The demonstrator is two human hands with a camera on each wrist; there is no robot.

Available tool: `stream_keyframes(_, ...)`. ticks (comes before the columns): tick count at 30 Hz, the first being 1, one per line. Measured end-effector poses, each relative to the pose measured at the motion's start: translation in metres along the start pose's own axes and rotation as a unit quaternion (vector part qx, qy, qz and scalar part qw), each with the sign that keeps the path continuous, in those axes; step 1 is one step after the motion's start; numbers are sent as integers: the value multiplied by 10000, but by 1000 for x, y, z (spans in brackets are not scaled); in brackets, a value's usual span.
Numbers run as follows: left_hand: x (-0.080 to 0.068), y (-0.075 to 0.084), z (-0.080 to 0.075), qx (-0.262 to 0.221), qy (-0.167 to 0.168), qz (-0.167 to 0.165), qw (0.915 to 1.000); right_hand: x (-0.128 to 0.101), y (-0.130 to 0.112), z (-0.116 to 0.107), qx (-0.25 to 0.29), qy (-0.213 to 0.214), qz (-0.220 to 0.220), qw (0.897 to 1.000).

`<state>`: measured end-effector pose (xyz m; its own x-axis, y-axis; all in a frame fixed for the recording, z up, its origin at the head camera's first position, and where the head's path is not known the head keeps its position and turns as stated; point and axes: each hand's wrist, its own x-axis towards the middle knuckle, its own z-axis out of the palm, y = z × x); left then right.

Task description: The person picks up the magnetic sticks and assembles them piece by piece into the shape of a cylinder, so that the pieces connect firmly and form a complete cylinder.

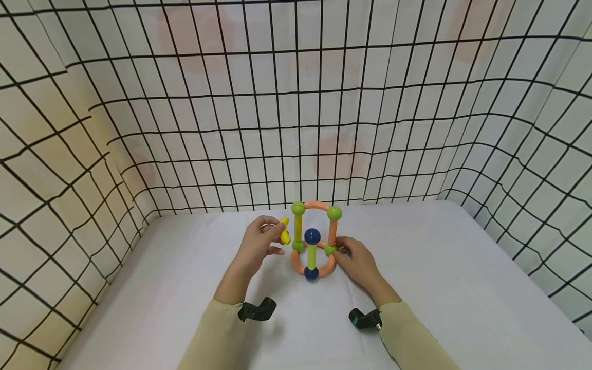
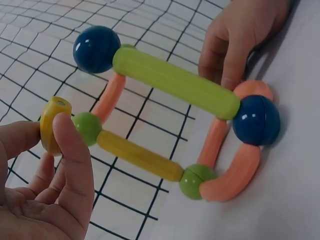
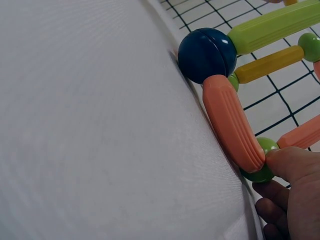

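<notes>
The rod-and-ball frame (image 1: pixel 314 241) stands near the middle of the white surface (image 1: pixel 462 288), toward its far edge, between both hands. The left hand (image 1: pixel 256 249) pinches a short yellow rod (image 1: pixel 284 230) just beside the frame's left side. The right hand (image 1: pixel 358 262) grips a green ball (image 3: pixel 260 165) at the frame's lower right corner. The left wrist view alone shows the yellow rod's open end (image 2: pixel 61 103)

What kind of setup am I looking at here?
Probably a staged recording booth, not a lived-in room: a white cloth table walled on three sides by a grid-printed backdrop. The left hand holds a yellow piece; the right hand steadies the stick-and-ball toy.
</notes>
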<state>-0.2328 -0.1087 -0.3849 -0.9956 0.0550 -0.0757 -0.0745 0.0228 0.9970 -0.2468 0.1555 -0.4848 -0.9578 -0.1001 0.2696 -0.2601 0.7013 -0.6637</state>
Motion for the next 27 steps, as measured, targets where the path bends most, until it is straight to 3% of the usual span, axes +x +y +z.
stream_keyframes(16, 8, 8, 17, -311, -131, -104, 9994, 0, 1, -1, 23, -40, 51, 10000)
stream_keyframes(27, 13, 7, 24, -538, -39, -226, 9983, 1, 0, 0, 41, -37, -24, 10000)
